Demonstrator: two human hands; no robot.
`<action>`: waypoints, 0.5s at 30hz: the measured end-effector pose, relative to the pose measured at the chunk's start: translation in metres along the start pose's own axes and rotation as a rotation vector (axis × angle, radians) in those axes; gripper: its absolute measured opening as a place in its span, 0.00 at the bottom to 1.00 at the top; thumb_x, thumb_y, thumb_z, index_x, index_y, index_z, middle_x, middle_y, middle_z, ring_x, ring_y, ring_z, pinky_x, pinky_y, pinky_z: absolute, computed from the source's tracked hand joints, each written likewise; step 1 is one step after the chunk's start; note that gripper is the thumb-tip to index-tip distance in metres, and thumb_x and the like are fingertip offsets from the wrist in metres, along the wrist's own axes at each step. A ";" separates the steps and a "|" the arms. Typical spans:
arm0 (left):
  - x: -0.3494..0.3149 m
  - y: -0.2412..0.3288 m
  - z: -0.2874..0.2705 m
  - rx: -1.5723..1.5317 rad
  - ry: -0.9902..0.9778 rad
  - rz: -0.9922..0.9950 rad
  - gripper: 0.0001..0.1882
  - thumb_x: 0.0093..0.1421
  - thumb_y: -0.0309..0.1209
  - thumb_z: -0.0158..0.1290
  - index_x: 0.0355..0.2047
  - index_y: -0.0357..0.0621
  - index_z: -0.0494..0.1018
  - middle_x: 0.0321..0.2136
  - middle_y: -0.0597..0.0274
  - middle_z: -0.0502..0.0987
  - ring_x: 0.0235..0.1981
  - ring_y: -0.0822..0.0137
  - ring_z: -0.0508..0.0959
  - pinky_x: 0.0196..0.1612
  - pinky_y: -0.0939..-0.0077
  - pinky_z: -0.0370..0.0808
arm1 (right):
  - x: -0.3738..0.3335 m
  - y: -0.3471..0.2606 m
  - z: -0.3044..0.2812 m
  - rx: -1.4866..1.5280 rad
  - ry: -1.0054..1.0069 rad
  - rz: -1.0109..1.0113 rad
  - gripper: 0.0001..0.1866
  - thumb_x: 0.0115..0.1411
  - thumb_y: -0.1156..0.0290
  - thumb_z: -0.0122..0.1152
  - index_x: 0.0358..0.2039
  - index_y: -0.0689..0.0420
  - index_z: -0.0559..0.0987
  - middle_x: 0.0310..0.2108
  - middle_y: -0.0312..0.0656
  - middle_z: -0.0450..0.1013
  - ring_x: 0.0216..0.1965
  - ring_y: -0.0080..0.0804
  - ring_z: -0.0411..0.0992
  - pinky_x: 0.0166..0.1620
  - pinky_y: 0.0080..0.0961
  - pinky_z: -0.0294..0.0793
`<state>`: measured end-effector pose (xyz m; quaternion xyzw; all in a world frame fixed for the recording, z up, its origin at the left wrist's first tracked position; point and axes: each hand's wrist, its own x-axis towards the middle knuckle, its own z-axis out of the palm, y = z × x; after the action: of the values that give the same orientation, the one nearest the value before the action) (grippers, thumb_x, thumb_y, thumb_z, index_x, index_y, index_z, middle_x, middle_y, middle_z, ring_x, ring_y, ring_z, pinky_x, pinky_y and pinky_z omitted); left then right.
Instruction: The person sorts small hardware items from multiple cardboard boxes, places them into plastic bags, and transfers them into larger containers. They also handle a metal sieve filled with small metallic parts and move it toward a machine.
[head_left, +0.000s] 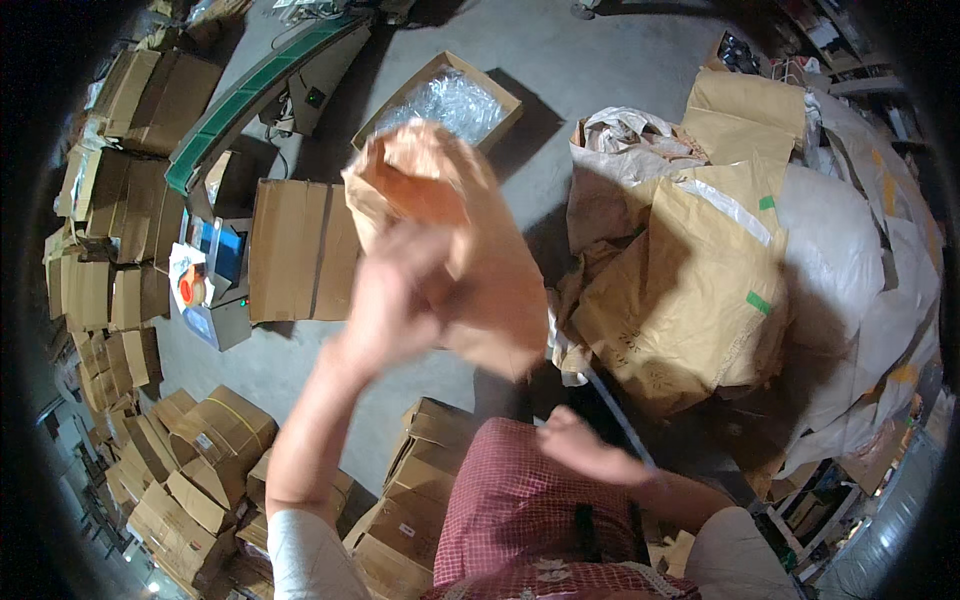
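Observation:
My left hand (405, 295), smeared by motion, grips a large brown paper bag (490, 270) near its gaping mouth. The bag is tilted in the air, its opening toward the far left and its lower end toward the right. Its inside looks orange-brown, and I cannot see anything in it. Low in front of the checked red apron (505, 480), my right hand (578, 445) is closed with its fingers curled. Whatever those fingers may hold is hidden.
A big paper sack (690, 300) with green tape stands at the right, beside white sacks (830, 250). An open carton (510, 100) of clear plastic lies beyond the bag. Cardboard boxes (225, 420) crowd the left, below a green conveyor (250, 95). Another carton (290, 250) stands nearer.

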<state>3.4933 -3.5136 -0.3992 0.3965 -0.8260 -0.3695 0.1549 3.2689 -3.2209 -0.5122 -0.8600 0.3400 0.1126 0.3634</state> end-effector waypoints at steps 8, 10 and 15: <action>-0.033 0.059 0.148 0.312 0.118 0.307 0.16 0.48 0.28 0.55 0.39 0.46 0.75 0.31 0.60 0.72 0.38 0.57 0.75 0.51 0.58 0.71 | -0.030 0.097 -0.175 0.542 0.958 0.564 0.30 0.62 0.54 0.65 0.57 0.62 0.71 0.39 0.55 0.79 0.36 0.44 0.80 0.37 0.37 0.79; -0.043 0.062 0.186 0.238 0.050 0.295 0.15 0.49 0.29 0.54 0.40 0.47 0.75 0.32 0.58 0.73 0.40 0.57 0.75 0.54 0.57 0.71 | -0.019 0.109 -0.189 0.469 0.778 0.697 0.47 0.59 0.45 0.66 0.67 0.64 0.60 0.40 0.61 0.78 0.38 0.50 0.80 0.40 0.41 0.79; -0.076 0.080 0.237 0.352 -0.205 0.406 0.17 0.52 0.33 0.54 0.43 0.43 0.78 0.39 0.54 0.75 0.48 0.56 0.75 0.62 0.53 0.66 | 0.018 0.171 -0.137 0.125 0.415 1.070 0.45 0.56 0.56 0.68 0.68 0.58 0.57 0.43 0.61 0.77 0.45 0.58 0.77 0.48 0.50 0.75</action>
<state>3.3685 -3.3065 -0.4991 0.2045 -0.9512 -0.2202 0.0701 3.1610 -3.4123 -0.5169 -0.5493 0.7979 0.0894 0.2316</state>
